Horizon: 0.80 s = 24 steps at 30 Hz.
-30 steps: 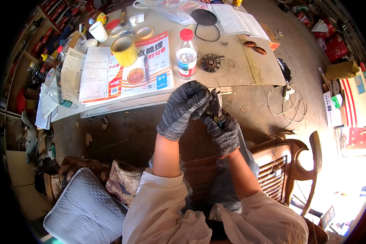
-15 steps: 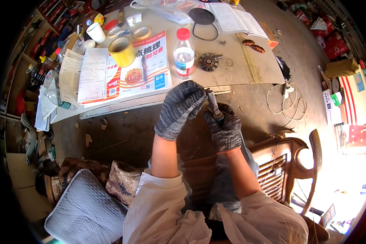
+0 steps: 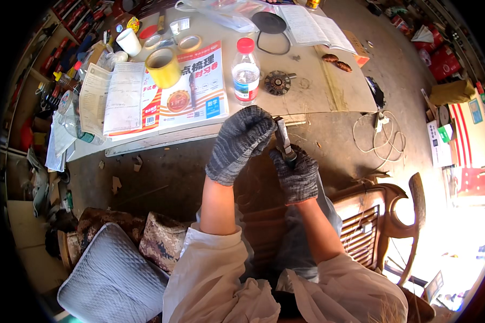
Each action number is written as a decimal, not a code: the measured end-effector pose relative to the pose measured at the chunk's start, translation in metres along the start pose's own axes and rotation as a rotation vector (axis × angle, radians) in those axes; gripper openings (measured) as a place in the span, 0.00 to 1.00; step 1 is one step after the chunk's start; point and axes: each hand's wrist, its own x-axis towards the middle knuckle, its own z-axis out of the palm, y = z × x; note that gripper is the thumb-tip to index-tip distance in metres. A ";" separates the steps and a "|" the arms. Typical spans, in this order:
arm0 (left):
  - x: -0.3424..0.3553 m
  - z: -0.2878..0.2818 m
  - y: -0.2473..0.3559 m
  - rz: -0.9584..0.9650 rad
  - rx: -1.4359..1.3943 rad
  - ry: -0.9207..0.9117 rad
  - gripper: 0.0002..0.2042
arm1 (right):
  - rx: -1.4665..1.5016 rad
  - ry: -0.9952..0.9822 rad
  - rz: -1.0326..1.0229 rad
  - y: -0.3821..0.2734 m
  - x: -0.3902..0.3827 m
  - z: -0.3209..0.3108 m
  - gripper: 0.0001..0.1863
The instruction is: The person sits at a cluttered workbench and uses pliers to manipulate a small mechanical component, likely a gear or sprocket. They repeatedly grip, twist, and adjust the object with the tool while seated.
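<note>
The slim metal tool [image 3: 283, 141] has tilted upright between both knit-gloved hands.

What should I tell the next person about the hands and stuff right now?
Left hand: gloved, curled over the top of a metal tool.
Right hand: gloved, gripping the tool's lower part upright, just in front of the table edge.
On the table: water bottle, round toothed metal part, yellow tape roll, booklets.
Done: tool is off the table and in both hands.
Left: cannot tell what the tool's tip is doing; the left glove hides it.
</note>
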 end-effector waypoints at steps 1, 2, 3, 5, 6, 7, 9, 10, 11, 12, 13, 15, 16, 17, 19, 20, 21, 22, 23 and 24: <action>0.000 -0.001 0.000 0.021 0.015 -0.015 0.08 | 0.058 -0.010 0.005 -0.002 -0.001 0.000 0.14; 0.000 -0.001 0.000 0.004 -0.006 -0.022 0.08 | 0.115 -0.020 0.011 -0.003 -0.002 0.000 0.14; 0.000 -0.002 0.001 -0.014 -0.028 -0.029 0.08 | 0.149 -0.031 -0.005 -0.003 -0.003 0.001 0.12; 0.000 -0.004 0.001 -0.031 -0.072 -0.051 0.09 | 0.218 -0.053 -0.036 0.001 -0.004 0.004 0.09; 0.000 -0.005 0.001 -0.030 -0.095 -0.066 0.09 | 0.264 -0.114 -0.028 0.004 -0.006 0.005 0.08; 0.000 -0.007 0.001 -0.029 -0.118 -0.081 0.09 | 0.309 -0.176 -0.021 0.009 -0.008 0.006 0.07; 0.001 -0.005 0.000 -0.065 -0.189 -0.081 0.10 | 0.339 -0.243 -0.121 0.025 -0.008 0.012 0.08; 0.002 -0.003 0.000 -0.084 -0.226 -0.084 0.11 | 0.324 -0.251 -0.229 0.036 -0.006 0.016 0.09; 0.001 -0.003 0.000 -0.101 -0.241 -0.056 0.11 | 0.364 -0.254 -0.267 0.036 -0.006 0.018 0.10; -0.001 -0.002 -0.001 -0.117 -0.256 -0.028 0.11 | 0.403 -0.259 -0.305 0.035 -0.006 0.020 0.11; -0.002 -0.002 -0.001 -0.134 -0.271 -0.002 0.12 | 0.491 -0.253 -0.269 0.032 -0.007 0.021 0.13; -0.004 -0.005 -0.001 -0.131 -0.306 -0.041 0.12 | 0.482 -0.248 -0.310 0.025 -0.006 0.017 0.14; -0.004 -0.007 -0.001 -0.130 -0.324 -0.060 0.12 | 0.386 -0.251 -0.386 0.022 -0.004 0.012 0.15; -0.004 -0.008 -0.001 -0.132 -0.324 -0.065 0.12 | 0.408 -0.268 -0.349 0.019 -0.004 0.009 0.15; -0.004 -0.008 -0.002 -0.136 -0.324 -0.074 0.13 | 0.572 -0.314 -0.159 0.011 -0.004 0.006 0.14; -0.004 -0.006 0.000 -0.144 -0.319 -0.063 0.11 | 0.710 -0.341 -0.005 0.009 -0.004 0.006 0.14; -0.004 -0.003 0.003 -0.152 -0.314 -0.052 0.10 | 0.675 -0.357 -0.046 0.014 -0.003 0.005 0.14; -0.004 -0.001 0.005 -0.160 -0.309 -0.041 0.08 | 0.640 -0.374 -0.087 0.022 -0.003 0.003 0.13; -0.004 -0.001 0.005 -0.152 -0.316 -0.048 0.08 | 0.657 -0.398 -0.068 0.021 -0.003 0.001 0.13; -0.004 -0.002 0.005 -0.145 -0.323 -0.055 0.08 | 0.674 -0.421 -0.049 0.018 -0.002 -0.001 0.13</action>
